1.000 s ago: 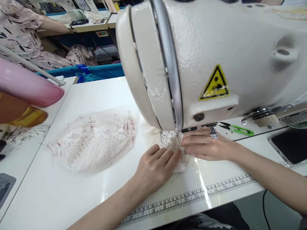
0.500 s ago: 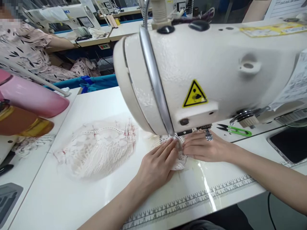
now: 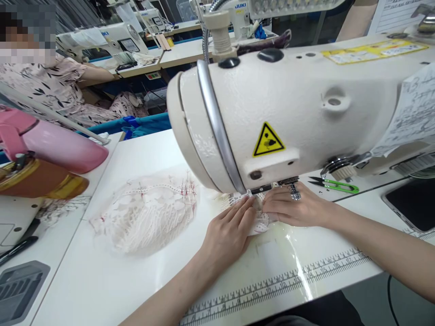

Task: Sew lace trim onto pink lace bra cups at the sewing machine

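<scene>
A small piece of white lace fabric (image 3: 261, 222) lies under the head of the sewing machine (image 3: 288, 104), partly covered by both hands. My left hand (image 3: 229, 228) rests on its left side with fingers stretched out flat and close together; the thumb is hidden. From the right, my right hand (image 3: 295, 206) has its fingers closed at the lace's edge, with the fingertips partly hidden. The needle area is mostly blocked by the machine head. Left of my hands, a larger white lace piece (image 3: 149, 217) with red thread ends lies spread on the white table (image 3: 129, 290).
Green thread snips (image 3: 340, 185) and a dark phone (image 3: 413, 203) lie on the right. A printed ruler (image 3: 272, 290) follows the front edge. A pink bottle (image 3: 64, 142) and an amber container (image 3: 44, 179) are at left. Another person (image 3: 50, 90) sits beyond.
The camera view has shifted, so the background sits lower and further right. The lace between my hands looks more bunched, and less of it shows toward me. Both hands stay on it.
</scene>
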The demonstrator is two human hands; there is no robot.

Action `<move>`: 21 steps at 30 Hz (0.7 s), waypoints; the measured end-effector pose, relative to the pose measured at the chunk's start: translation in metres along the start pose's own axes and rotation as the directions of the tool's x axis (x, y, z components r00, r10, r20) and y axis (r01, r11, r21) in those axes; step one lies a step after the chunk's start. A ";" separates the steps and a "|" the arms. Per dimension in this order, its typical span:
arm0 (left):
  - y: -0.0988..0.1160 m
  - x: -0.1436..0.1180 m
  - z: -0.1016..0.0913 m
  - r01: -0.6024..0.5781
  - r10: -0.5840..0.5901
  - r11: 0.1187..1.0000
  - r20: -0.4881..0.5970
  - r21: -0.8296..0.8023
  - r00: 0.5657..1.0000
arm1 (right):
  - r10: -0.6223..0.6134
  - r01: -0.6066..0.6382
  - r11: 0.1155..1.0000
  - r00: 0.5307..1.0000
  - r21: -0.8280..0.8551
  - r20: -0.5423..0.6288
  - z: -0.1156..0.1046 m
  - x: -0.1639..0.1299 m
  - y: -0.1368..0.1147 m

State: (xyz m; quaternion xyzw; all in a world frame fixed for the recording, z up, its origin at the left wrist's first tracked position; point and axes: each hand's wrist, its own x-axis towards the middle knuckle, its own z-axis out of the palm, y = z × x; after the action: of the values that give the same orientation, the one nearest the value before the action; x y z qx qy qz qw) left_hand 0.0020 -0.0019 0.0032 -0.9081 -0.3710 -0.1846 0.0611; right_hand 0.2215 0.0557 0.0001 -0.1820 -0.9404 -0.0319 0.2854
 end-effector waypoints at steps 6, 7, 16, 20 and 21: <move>-0.001 0.001 0.003 0.015 -0.015 1.000 -0.002 -0.006 1.000 | 0.055 -0.055 0.998 0.998 0.015 0.016 0.004 -0.003 0.002; -0.001 0.001 0.004 0.015 -0.015 1.000 0.004 -0.003 1.000 | 0.062 -0.062 0.998 0.998 0.015 0.017 0.004 -0.003 0.002; 0.000 0.002 0.001 -0.033 0.031 0.999 -0.050 -0.033 0.998 | -0.020 0.015 0.998 0.998 -0.066 -0.065 -0.002 0.006 -0.007; 0.000 0.000 0.001 0.016 -0.017 1.000 -0.064 -0.011 0.998 | 0.009 -0.016 0.997 0.996 -0.082 -0.088 0.001 0.011 -0.014; 0.000 -0.001 0.000 0.028 -0.028 1.000 -0.067 -0.007 0.997 | 0.013 -0.017 0.998 0.998 -0.052 -0.063 0.002 0.012 -0.014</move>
State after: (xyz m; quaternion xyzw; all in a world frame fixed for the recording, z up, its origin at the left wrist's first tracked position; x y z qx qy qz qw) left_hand 0.0015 -0.0020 0.0025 -0.8962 -0.3809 -0.2168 0.0684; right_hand 0.2061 0.0466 0.0050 -0.1954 -0.9285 -0.0602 0.3101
